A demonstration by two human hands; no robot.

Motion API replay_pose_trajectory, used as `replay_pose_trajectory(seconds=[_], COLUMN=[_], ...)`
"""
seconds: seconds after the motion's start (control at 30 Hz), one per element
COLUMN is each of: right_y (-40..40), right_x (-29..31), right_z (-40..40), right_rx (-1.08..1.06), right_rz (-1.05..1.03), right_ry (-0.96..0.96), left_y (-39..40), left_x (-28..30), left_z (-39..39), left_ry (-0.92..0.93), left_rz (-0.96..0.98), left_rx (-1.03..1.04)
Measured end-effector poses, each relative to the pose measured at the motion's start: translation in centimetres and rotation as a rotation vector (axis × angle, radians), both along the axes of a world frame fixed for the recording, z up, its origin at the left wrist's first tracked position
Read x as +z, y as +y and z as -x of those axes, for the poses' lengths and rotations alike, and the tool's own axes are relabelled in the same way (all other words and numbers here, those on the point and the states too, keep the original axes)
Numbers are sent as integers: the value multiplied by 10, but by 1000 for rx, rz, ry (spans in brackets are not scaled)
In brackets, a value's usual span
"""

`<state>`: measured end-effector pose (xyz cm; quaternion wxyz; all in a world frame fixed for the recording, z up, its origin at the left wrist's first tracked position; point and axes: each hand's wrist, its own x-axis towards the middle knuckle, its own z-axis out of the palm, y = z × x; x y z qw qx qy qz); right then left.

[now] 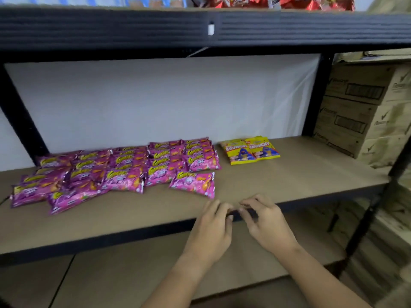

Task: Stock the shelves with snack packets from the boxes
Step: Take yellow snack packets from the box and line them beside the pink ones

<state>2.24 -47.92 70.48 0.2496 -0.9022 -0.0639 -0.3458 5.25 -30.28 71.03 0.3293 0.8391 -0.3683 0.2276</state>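
Several purple snack packets [124, 172] lie in overlapping rows on the left half of the brown middle shelf [289, 174]. One purple packet [193, 183] lies alone in front of them. Two yellow packets [250, 150] lie side by side near the back, right of the purple ones. My left hand [211, 230] and my right hand [264, 223] hover close together at the shelf's front edge, fingers loosely curled, with nothing in them.
Stacked cardboard boxes [364, 112] stand to the right of the rack behind a black upright post [315, 96]. The upper shelf [200, 27] holds red and blue packets. A lower brown shelf [133, 281] lies beneath my arms.
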Motion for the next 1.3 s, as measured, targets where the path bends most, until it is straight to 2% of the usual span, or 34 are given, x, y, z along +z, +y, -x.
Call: replay_pose_trajectory(seconds=[0.1,0.2,0.4,0.53,0.63,0.83,1.03,1.13,1.3], right_y=[47,90,167,212,241,285,321,336,356], right_x=[-19,-53,-159,-255,-341,-532,-702,-759,-830], right_z=[25,35,44,39,32,18,28,37,54], right_rx=[34,65,187,277,322,395,376,369,317], right_rz=[12,17,-33,-26,-4,47,95,114,37], right_ry=[-14,21,305,460,573,818,1066,1200,1357], left_y=[50,95,189,248,286,351,384,388,388], left_x=[-25,-72,-187,-287,-364,-553,-717,-777,-845], left_z=[20,28,49,60,69,79,88,92,96], left_ry=[-77,-49,309,559,706,975,1164,1266,1321], left_rz=[-38,-62,-110,-175,-340,-358,-315,-227,-100], left_rx=[-8,49,221,352,504,658,787,824,873])
